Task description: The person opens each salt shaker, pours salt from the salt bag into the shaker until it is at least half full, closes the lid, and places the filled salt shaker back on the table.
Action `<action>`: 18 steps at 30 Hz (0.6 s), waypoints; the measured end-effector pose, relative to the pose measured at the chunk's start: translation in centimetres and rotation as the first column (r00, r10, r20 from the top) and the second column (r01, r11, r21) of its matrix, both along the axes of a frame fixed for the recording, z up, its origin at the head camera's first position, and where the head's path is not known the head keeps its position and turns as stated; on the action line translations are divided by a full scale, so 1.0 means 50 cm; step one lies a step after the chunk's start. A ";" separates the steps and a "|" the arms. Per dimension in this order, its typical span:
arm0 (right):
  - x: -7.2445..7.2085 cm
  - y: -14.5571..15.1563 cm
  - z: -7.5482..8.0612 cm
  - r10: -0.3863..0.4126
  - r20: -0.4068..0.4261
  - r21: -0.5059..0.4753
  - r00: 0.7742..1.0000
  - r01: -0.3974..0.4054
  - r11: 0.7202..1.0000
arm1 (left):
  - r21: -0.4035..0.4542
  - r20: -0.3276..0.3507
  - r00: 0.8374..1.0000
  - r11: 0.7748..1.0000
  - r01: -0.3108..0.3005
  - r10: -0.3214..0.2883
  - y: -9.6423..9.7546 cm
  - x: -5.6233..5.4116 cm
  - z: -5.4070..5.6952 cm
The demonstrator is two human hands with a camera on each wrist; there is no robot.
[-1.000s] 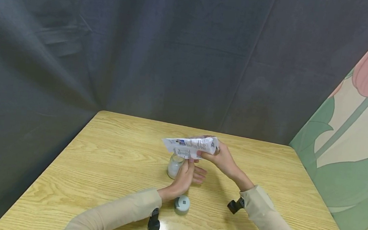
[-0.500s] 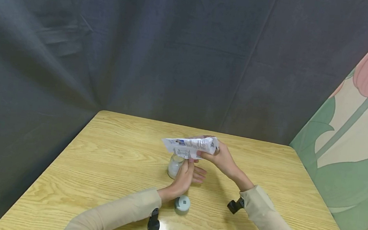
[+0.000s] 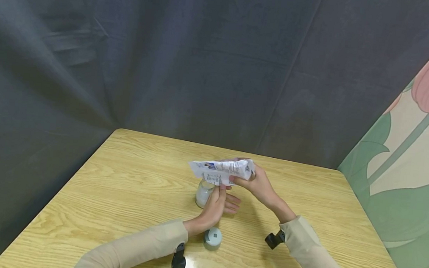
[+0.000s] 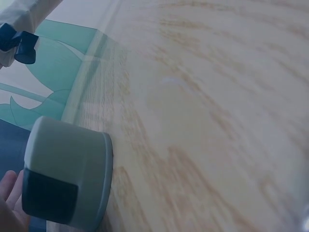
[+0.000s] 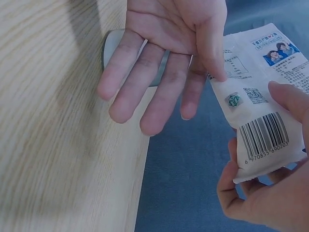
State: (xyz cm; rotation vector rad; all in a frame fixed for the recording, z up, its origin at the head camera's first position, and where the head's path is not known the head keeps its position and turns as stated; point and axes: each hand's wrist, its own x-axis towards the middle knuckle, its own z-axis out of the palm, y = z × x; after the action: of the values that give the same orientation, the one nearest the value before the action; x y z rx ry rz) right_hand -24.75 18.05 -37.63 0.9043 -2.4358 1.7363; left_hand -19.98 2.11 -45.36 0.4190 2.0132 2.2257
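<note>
My right hand grips a white printed packet by its end, tilted with its other end over a glass jar. A barcode and small blue pictures show on the packet in the right wrist view. The jar stands on the table with whitish contents. Beside it is my left hand, its fingers stretched out straight and the thumb up at the packet's lower edge. Behind those fingers, the right wrist view shows part of the jar. The packet hides part of the jar's mouth.
A pale grey-green round lid with a dark patch lies near my left wrist, and appears large in the left wrist view. The wooden table ends at a dark curtain behind and a flower-patterned cloth on the right.
</note>
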 end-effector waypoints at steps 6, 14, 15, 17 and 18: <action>0.001 0.001 0.002 -0.002 -0.012 0.005 1.000 0.003 1.000 | -0.003 0.003 1.000 1.000 -0.009 0.009 0.001 0.001 0.002; 0.001 0.000 0.006 0.010 0.018 0.001 1.000 -0.010 1.000 | -0.010 0.001 1.000 1.000 -0.014 0.014 0.002 0.003 0.003; 0.001 0.001 0.006 0.013 0.021 -0.002 1.000 -0.013 1.000 | -0.009 0.002 1.000 1.000 -0.015 0.015 0.002 0.003 0.004; 0.000 0.002 0.005 0.021 0.019 -0.005 1.000 -0.021 1.000 | -0.008 0.004 1.000 1.000 -0.016 0.016 0.002 0.003 0.004; 0.000 0.002 0.005 0.024 0.018 -0.006 1.000 -0.024 1.000 | -0.006 0.005 1.000 1.000 -0.016 0.016 0.002 0.004 0.005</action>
State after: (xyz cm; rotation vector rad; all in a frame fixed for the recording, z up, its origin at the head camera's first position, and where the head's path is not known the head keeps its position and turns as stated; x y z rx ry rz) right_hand -24.73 18.14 -37.36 0.9255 -2.4399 1.7656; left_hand -19.78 2.22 -45.11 0.3978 2.0271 2.2274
